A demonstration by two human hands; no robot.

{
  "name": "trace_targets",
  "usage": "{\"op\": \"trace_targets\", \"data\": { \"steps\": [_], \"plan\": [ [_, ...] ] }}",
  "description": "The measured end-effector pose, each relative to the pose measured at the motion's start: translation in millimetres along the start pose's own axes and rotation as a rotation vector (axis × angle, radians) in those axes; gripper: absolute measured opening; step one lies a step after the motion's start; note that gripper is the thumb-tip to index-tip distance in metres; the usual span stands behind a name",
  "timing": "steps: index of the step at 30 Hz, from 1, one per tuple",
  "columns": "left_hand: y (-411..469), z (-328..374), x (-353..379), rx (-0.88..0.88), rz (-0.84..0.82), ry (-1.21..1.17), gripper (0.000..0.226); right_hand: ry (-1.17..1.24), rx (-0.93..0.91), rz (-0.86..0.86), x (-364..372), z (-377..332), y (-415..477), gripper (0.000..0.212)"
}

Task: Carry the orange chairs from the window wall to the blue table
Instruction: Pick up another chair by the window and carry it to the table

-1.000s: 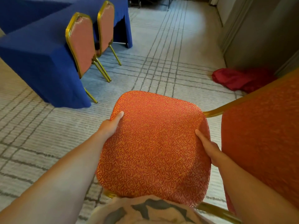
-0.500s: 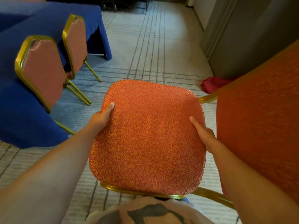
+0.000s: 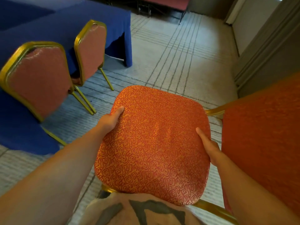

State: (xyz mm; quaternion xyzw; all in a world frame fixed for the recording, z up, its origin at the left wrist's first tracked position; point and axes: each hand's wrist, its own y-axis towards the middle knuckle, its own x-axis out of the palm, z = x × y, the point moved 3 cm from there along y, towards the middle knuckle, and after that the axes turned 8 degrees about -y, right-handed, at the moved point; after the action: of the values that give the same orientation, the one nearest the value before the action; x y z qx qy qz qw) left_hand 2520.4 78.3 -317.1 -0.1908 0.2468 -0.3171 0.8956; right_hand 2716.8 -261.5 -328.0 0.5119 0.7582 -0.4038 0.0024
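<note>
Head view: my left hand (image 3: pixel 112 120) and right hand (image 3: pixel 211 148) grip the orange chair (image 3: pixel 154 143) by its seat edges, thumbs on top, near the blue surface (image 3: pixel 65 21).

One view only, worn on the person's head. It looks forward and steeply down, close above the orange chair (image 3: pixel 152 140), whose seat fills the centre. Beyond the chair to its left stands the blue table (image 3: pixel 48 26) — straight beyond it, carpet (image 3: pixel 178 62).
</note>
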Motion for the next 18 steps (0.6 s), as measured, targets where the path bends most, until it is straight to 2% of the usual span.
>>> {"op": "trace_targets", "data": {
  "steps": [3,5,9,12,18],
  "plan": [
    [45.7,26.8,-0.5,-0.027,0.027,-0.017,0.076,0.013,0.000,-0.042,17.8,-39.5,40.2,0.118],
    [86.2,44.6,-1.2,-0.049,0.036,-0.008,0.088,0.015,0.021,-0.050,32.1,-63.9,74.0,0.123],
    [169.8,87.5,-2.6,-0.035,0.017,0.025,0.094,0.009,0.053,-0.048,61.3,-110.5,147.5,0.137],
    [248.2,141.8,-4.9,-0.011,0.000,0.036,0.093,0.058,0.090,-0.043,87.7,-163.2,203.4,0.136],
    [361.2,240.9,-8.3,0.097,-0.004,0.069,0.087,0.122,0.030,0.055,111.6,-270.0,273.3,0.130]
  ]
}}
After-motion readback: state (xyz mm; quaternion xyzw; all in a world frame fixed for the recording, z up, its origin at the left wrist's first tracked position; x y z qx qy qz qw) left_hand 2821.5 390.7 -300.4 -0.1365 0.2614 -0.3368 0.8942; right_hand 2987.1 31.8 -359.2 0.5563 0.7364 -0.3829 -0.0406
